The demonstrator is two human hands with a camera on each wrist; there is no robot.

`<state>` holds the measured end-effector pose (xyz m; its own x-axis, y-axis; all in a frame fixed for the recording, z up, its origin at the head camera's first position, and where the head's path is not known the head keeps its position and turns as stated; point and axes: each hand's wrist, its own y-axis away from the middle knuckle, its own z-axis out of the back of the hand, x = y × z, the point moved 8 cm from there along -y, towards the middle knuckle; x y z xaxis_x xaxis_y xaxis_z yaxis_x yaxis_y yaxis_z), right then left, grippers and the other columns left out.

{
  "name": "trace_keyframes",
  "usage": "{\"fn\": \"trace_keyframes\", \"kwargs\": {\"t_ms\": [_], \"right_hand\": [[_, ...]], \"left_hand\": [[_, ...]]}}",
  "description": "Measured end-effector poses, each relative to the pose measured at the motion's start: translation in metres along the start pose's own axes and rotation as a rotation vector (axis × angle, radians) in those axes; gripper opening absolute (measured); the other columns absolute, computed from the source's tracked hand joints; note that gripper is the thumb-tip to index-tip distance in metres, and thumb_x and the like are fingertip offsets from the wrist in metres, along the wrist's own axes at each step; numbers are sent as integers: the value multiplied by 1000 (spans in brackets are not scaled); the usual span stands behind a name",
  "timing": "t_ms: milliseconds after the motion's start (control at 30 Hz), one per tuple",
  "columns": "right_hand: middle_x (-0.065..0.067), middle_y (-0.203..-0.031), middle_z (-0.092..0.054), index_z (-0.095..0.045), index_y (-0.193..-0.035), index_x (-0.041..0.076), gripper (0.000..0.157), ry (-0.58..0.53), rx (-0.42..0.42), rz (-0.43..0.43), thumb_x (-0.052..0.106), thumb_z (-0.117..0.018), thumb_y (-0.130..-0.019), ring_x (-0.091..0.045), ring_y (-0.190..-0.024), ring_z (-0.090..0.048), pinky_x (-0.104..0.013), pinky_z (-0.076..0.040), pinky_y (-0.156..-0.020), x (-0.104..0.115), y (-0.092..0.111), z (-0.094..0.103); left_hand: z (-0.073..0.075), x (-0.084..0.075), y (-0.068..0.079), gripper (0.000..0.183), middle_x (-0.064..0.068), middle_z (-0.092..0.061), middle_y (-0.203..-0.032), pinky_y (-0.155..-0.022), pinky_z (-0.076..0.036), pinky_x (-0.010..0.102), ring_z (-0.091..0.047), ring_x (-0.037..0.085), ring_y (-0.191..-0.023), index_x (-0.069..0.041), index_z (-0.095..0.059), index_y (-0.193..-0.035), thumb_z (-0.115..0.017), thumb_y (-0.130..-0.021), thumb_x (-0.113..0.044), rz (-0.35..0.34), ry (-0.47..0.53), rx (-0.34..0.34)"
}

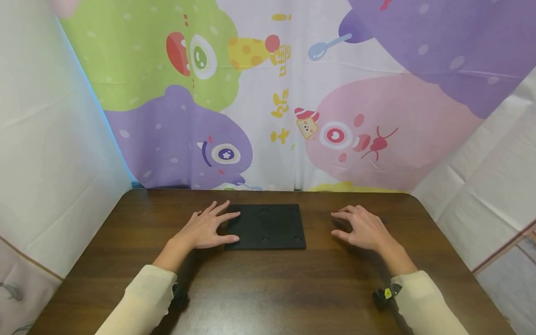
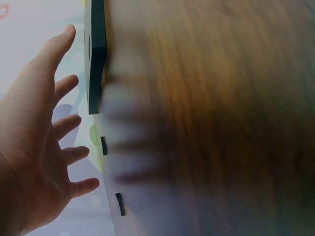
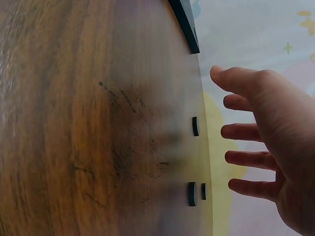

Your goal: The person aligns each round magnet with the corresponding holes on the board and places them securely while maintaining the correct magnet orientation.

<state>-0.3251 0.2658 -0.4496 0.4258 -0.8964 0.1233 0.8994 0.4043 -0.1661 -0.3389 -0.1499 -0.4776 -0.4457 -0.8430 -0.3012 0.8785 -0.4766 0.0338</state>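
A flat black rectangular board (image 1: 280, 226) with several shallow round recesses lies on the table. My left hand (image 1: 205, 230) hovers with spread fingers over its left edge, holding nothing. Right of the board, apart from it, my right hand (image 1: 364, 228) hangs over the table with its fingers extended and nothing in them. The left wrist view shows two small black pieces, one a thin disc (image 2: 104, 146), on the table near the left fingers. Three more, including a thicker disc (image 3: 192, 194), stand out in the right wrist view near the right fingers; the hands mostly hide them from above.
A brown wood-grain table (image 1: 268, 284) carries everything. Behind its far edge hangs a curtain (image 1: 268, 163) with cartoon monsters, and white fabric walls (image 1: 46, 139) flank both sides. A black wrist device (image 1: 179, 296) sits at each cuff.
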Motion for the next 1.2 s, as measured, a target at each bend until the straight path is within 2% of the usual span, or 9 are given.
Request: {"fn": "trace_keyframes", "kwargs": {"t_ms": [300, 667, 1000, 1200], "right_hand": [[-15, -138, -79, -82, -138, 17, 46, 8, 14, -4, 43, -86, -100, -41, -128, -70, -63, -66, -88, -3, -3, -4], [-13, -133, -79, -83, -137, 17, 41, 17, 26, -12, 37, -85, -101, -38, -123, -71, -60, -66, -88, -4, -6, -8], [-12, -129, -79, -84, -135, 18, 38, 4, 40, -16, 34, -86, -101, -37, -113, -76, -55, -66, -79, -4, -6, -11], [-12, -129, -78, -84, -135, 17, 37, -1, 60, -20, 33, -86, -101, -33, -103, -78, -47, -63, -69, -5, -7, -13]], "left_hand": [[-4, 5, -1, 81, 16, -28, -189, -122, -28, 93, -23, 56, -174, -31, -53, -170, -70, -101, -70, 18, 41, 27], [-6, 6, -3, 82, 14, -29, -189, -122, -27, 94, -26, 55, -173, -31, -53, -170, -72, -100, -71, 26, 56, 45], [-5, 3, -4, 87, 14, -31, -188, -121, -27, 94, -28, 56, -172, -29, -53, -170, -77, -97, -71, 29, 55, 65], [-5, 2, -5, 88, 13, -30, -188, -121, -27, 95, -28, 56, -172, -28, -54, -169, -78, -96, -70, 32, 62, 73]]}}
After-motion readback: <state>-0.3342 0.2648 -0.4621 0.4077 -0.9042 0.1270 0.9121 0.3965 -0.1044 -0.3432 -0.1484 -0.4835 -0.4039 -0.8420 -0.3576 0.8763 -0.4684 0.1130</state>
